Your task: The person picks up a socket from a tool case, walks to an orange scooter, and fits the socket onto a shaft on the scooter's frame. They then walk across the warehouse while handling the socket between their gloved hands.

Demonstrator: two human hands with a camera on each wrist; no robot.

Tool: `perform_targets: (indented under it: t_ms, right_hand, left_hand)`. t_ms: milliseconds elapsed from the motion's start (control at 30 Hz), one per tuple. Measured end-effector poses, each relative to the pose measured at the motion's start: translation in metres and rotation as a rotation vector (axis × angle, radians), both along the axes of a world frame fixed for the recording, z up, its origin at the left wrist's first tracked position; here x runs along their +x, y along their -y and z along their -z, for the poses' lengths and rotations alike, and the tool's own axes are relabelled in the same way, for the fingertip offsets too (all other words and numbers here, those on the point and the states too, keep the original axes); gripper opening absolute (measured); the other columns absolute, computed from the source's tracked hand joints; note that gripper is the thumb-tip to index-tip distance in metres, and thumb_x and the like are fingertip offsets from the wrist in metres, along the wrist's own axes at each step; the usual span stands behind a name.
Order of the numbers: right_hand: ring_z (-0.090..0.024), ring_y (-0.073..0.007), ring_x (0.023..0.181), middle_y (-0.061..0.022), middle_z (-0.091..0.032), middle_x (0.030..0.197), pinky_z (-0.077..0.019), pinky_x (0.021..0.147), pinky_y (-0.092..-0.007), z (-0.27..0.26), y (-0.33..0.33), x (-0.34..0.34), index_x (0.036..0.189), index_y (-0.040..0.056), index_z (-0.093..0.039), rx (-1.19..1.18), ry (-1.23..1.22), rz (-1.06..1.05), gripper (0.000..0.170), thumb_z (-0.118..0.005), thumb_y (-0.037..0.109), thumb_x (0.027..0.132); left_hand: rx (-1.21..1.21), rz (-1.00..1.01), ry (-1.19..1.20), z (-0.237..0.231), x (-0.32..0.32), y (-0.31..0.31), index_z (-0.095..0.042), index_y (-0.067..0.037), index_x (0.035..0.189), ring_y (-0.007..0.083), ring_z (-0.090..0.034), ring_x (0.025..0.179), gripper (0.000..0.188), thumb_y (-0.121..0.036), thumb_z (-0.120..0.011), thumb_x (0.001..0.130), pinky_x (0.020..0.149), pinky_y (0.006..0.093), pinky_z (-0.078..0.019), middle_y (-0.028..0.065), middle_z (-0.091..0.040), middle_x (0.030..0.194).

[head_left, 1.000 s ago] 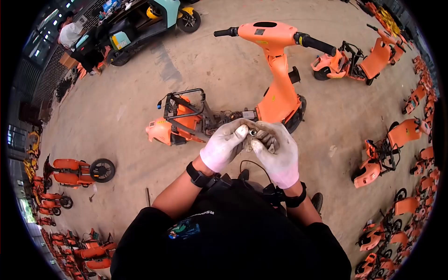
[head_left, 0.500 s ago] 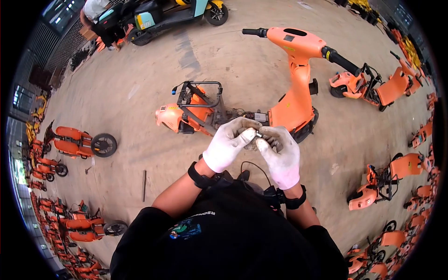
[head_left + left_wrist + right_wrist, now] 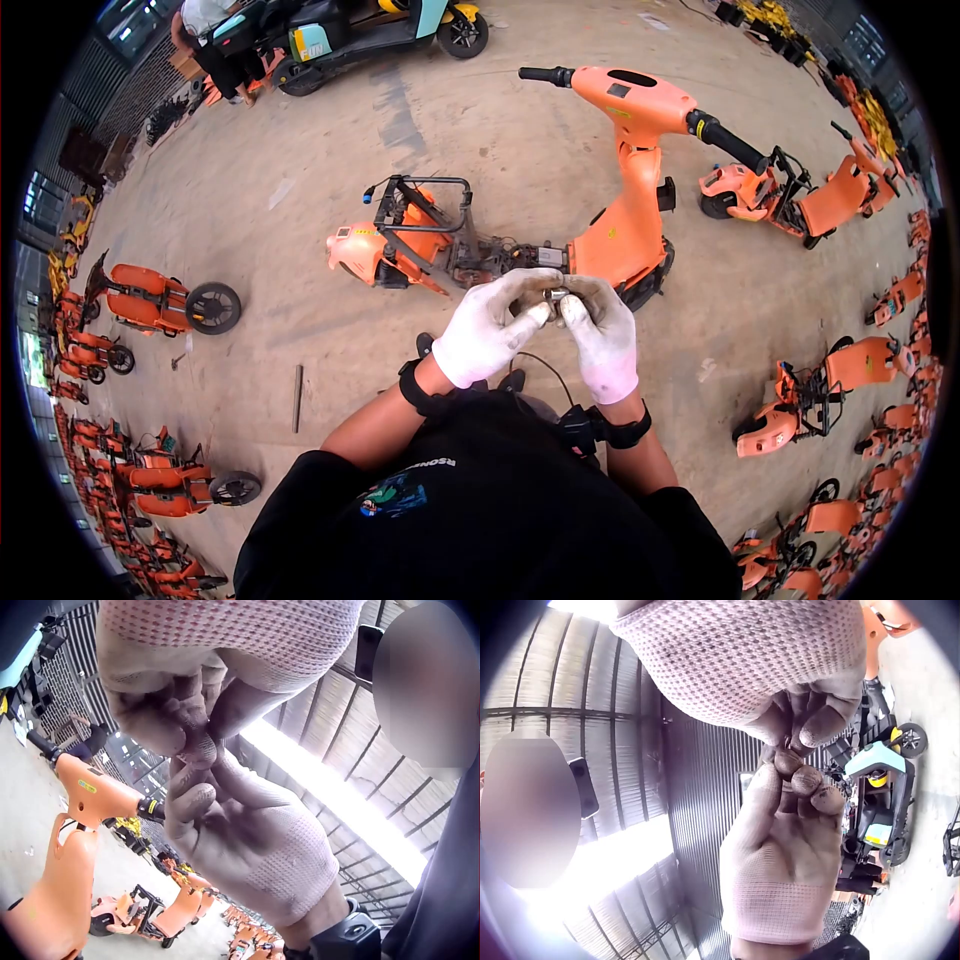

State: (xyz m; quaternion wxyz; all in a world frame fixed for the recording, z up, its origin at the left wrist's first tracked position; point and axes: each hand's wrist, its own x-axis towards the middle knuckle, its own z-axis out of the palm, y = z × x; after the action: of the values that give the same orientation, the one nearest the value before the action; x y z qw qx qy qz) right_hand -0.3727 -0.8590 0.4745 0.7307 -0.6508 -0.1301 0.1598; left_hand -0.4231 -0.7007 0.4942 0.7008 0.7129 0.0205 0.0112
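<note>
Both hands wear pale work gloves with dirty fingertips and meet in front of the chest. A small silver metal cylinder (image 3: 556, 295) lies between their fingertips. The left hand (image 3: 490, 330) pinches its left end with curled fingers and thumb. At the other end, the thumb and fingers of the right hand (image 3: 604, 345) pinch it. In the left wrist view the right hand (image 3: 259, 840) shows below, its fingertips against those of the left. Fingers hide the cylinder in both wrist views. Just beyond the hands stands a partly stripped orange scooter (image 3: 610, 240), its frame bare in the middle.
More orange scooters (image 3: 850, 370) stand along the right and left sides. A metal bar (image 3: 298, 398) lies on the concrete floor at left. At the back are a teal and black scooter (image 3: 365, 40) and a person (image 3: 215, 50). A cable (image 3: 550, 365) hangs near the body.
The head view has shifted, so the scooters sit further right and the floor bar shows. The cylinder's hollow end faced the camera earlier; now it lies sideways between the fingertips.
</note>
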Motion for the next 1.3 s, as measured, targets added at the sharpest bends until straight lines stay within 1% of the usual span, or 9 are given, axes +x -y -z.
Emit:
perform_targets:
  t_ms: [200,333,533,633,667,833,967,1133,1300]
  right_hand:
    - [-0.054,-0.0097,0.077,-0.0051,-0.063,0.091,-0.0462,0.07,-0.0248,0.005,0.008,-0.001,0.111,-0.0045,-0.059,-0.031,0.007,-0.051,0.037,-0.059,0.028,0.094]
    - [-0.055,-0.0102,0.078,-0.0052,-0.063,0.091,-0.0464,0.071,-0.0254,0.011,0.007,-0.002,0.11,-0.005,-0.059,-0.008,-0.002,-0.045,0.039,-0.058,0.03,0.095]
    - [-0.059,-0.011,0.089,-0.0076,-0.064,0.099,-0.0479,0.08,-0.0255,0.008,0.0,-0.009,0.112,-0.0047,-0.056,0.018,-0.062,-0.056,0.029,-0.064,0.012,0.09]
    - [-0.06,-0.0111,0.09,-0.0078,-0.064,0.1,-0.0478,0.081,-0.0253,0.008,-0.003,-0.012,0.111,-0.0047,-0.056,-0.002,-0.033,-0.031,0.027,-0.064,0.01,0.089]
    - [-0.06,-0.0134,0.095,-0.0085,-0.063,0.103,-0.0476,0.085,-0.0267,0.01,-0.002,-0.012,0.113,-0.006,-0.055,-0.001,-0.053,-0.041,0.033,-0.067,0.012,0.088]
    - [-0.059,-0.013,0.095,-0.0076,-0.062,0.102,-0.0474,0.085,-0.0256,0.016,-0.003,-0.014,0.11,-0.0038,-0.055,0.012,-0.073,-0.025,0.031,-0.069,0.008,0.085]
    - [-0.057,-0.01,0.085,-0.0047,-0.061,0.093,-0.0474,0.077,-0.0245,0.031,-0.008,-0.011,0.102,-0.0015,-0.057,-0.005,-0.055,-0.038,0.019,-0.065,0.006,0.087]
    - [-0.056,-0.0099,0.078,-0.0039,-0.06,0.088,-0.0456,0.072,-0.0236,0.031,-0.022,-0.008,0.101,-0.0023,-0.057,0.011,-0.069,-0.113,0.018,-0.065,0.007,0.087]
    - [-0.056,-0.0107,0.076,-0.004,-0.06,0.084,-0.0452,0.069,-0.0241,0.032,-0.036,-0.006,0.102,-0.0035,-0.057,0.049,-0.1,-0.192,0.02,-0.064,0.01,0.089]
  left_hand:
    - [0.257,0.004,0.117,-0.007,-0.001,0.008,-0.06,-0.001,0.117,0.0138,-0.063,0.081,0.034,-0.007,-0.067,0.084,0.073,0.0264,-0.0491,0.0087,-0.068,0.098]
    - [0.281,-0.005,0.14,-0.001,-0.001,0.009,-0.06,-0.001,0.117,0.0147,-0.064,0.079,0.036,-0.01,-0.069,0.083,0.07,0.027,-0.0496,0.0093,-0.068,0.095]
    - [0.336,-0.139,0.214,0.008,-0.005,0.006,-0.06,-0.001,0.108,0.0156,-0.063,0.075,0.028,-0.011,-0.07,0.083,0.067,0.0279,-0.0494,0.0107,-0.067,0.088]
    - [0.313,-0.171,0.192,0.012,-0.01,0.004,-0.059,-0.001,0.108,0.0142,-0.06,0.073,0.026,-0.011,-0.068,0.085,0.068,0.0278,-0.0489,0.0096,-0.066,0.087]
    - [0.291,-0.185,0.201,0.014,-0.011,0.005,-0.06,-0.001,0.108,0.0134,-0.06,0.073,0.025,-0.011,-0.068,0.086,0.068,0.0273,-0.0487,0.0097,-0.067,0.088]
    - [0.366,-0.167,0.245,0.021,-0.013,0.001,-0.062,0.0,0.105,0.0282,-0.066,0.087,0.022,-0.01,-0.065,0.086,0.076,0.0344,-0.0515,0.0155,-0.066,0.096]
    - [0.401,-0.155,0.201,0.02,-0.016,-0.005,-0.062,-0.002,0.106,0.0284,-0.065,0.089,0.022,-0.011,-0.064,0.086,0.077,0.0353,-0.0515,0.0141,-0.066,0.096]
    - [0.465,-0.104,0.225,0.022,-0.023,-0.021,-0.059,-0.002,0.116,0.0325,-0.062,0.097,0.03,-0.012,-0.062,0.087,0.084,0.0391,-0.0504,0.0155,-0.064,0.107]
    - [0.45,-0.152,0.218,0.023,-0.033,-0.034,-0.059,-0.001,0.118,0.0331,-0.063,0.096,0.033,-0.012,-0.062,0.087,0.083,0.0393,-0.0507,0.0169,-0.064,0.106]
